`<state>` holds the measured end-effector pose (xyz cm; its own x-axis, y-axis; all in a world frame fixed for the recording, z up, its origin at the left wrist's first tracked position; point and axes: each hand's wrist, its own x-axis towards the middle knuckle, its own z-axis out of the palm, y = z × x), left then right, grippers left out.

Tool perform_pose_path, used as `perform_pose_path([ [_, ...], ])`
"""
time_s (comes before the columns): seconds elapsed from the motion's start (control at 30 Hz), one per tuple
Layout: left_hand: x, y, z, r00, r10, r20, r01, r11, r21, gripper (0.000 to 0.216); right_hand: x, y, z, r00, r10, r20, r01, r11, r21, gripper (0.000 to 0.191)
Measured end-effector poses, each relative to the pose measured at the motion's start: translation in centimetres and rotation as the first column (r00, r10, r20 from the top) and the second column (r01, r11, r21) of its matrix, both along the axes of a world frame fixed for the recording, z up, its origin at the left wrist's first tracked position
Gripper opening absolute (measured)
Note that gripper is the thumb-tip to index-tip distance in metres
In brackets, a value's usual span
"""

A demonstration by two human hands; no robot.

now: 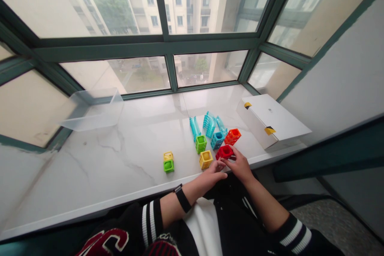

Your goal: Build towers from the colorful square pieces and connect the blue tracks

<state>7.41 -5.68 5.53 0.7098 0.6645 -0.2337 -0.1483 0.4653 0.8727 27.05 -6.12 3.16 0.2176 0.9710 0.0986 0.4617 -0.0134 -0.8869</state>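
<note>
Pinching the light, stiff red plastic block (224,152) at its edge, the right grip (240,164) was narrow; the left grip (212,174) lay loose beside it.

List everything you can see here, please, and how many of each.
Window frame: one, dark green, across the back.
Windowsill: one, white marble, below the window.
Storage bin: one, clear plastic, left on the sill.
Box: one, white with yellow tape, right end of the sill.
Curved toy pieces: three, teal, behind the blocks.
Other toy blocks: six, green, yellow, blue, orange, mid-sill; one green-and-yellow pair stacked.
Red block: one, red, under the right hand.
Wristband: one, black, on the left wrist.
Left hand: one, beside the red block.
Right hand: one, on the red block.
</note>
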Motion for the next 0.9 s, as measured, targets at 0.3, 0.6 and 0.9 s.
perform_pose_path([
  [0.3,-3.3,0.2,2.8,0.981,-0.186,-0.051,0.185,0.983,-0.011,0.050,0.0,-0.1,-0.5,0.999,-0.015,0.031,0.014,0.999,0.030,0.070],
  [0.6,-13.8,3.4,6.7,0.966,0.185,-0.183,-0.116,0.935,0.336,0.040,-0.1,0.0,-0.7,1.000,-0.011,0.013,0.010,0.998,0.056,0.070],
  [0.9,-21.5,4.9,-2.4,0.390,0.749,-0.536,-0.112,0.616,0.780,0.057,0.3,-0.9,1.6,0.994,-0.066,0.083,0.045,0.970,0.238,0.074],
])
